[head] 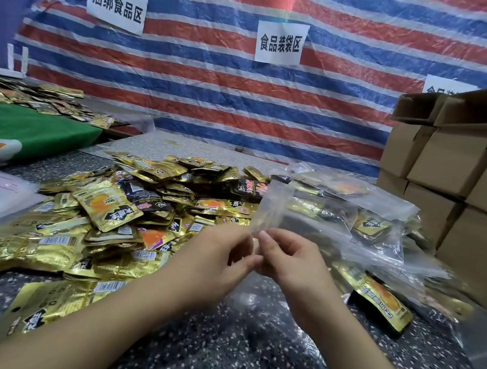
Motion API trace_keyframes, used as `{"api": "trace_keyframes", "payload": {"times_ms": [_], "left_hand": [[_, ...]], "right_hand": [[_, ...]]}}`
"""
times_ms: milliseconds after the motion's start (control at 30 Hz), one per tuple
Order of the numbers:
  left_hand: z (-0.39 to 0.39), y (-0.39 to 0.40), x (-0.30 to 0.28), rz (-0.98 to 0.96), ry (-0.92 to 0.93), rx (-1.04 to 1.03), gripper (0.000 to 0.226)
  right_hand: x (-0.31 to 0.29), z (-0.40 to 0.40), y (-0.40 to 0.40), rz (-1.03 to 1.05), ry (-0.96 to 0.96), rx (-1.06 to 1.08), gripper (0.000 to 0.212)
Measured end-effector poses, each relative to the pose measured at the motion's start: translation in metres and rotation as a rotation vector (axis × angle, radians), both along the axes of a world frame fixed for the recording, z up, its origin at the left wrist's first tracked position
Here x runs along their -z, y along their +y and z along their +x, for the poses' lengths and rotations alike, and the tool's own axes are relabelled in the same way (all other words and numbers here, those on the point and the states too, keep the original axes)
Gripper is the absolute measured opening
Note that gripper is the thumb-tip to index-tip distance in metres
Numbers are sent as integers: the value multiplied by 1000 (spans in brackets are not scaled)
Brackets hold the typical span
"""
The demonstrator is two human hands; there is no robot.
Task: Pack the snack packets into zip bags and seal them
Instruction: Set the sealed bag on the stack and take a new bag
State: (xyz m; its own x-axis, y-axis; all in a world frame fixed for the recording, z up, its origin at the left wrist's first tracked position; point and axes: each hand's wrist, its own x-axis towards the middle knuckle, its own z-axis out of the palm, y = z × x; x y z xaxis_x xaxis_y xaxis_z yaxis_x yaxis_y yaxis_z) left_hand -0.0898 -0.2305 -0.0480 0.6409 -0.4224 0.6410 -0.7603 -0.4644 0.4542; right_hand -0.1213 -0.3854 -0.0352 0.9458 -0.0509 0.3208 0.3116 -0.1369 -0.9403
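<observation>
An empty zip bag (273,208) is pinched at its lower edge between the left hand (218,257) and right hand (290,265), its mouth apparently being worked open. The snack packets (123,207) are heaped just left of the hands, filled bags (368,216) beyond the right. The slick film could be lost from the fingertips.

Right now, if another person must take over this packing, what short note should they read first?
Left hand and right hand both pinch the edge of an empty clear zip bag, held up above the table.
Loose gold snack packets lie heaped on the left.
Filled zip bags are piled on the right, beside the cardboard boxes.
Left to do: open this bag, fill it, seal it.
</observation>
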Motion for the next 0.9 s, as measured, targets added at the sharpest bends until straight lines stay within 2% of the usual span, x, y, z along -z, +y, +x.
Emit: {"api": "trace_keyframes", "payload": {"times_ms": [100,167,300,433,567,667,833,900], "left_hand": [[1,0,2,-33,35,22,29],[3,0,4,-62,71,39,25],[6,3,6,-67,103,66,21],[3,4,3,-50,91,59,39],[2,7,-1,-46,94,66,35],[-1,9,-3,-25,99,80,36],[-3,8,-3,13,105,51,41],[-3,8,-3,34,107,63,37]], "right_hand": [[2,1,-5,188,85,-90,24],[1,1,-11,237,143,-155,23],[-3,-2,-15,98,114,-172,12],[-4,-5,-11,-15,62,-136,15],[-6,-8,-8,-112,65,-139,16],[-7,-10,-9,-127,75,-176,20],[-7,-10,-10,-99,108,-205,10],[-7,-10,-12,-113,111,-206,10]]}}
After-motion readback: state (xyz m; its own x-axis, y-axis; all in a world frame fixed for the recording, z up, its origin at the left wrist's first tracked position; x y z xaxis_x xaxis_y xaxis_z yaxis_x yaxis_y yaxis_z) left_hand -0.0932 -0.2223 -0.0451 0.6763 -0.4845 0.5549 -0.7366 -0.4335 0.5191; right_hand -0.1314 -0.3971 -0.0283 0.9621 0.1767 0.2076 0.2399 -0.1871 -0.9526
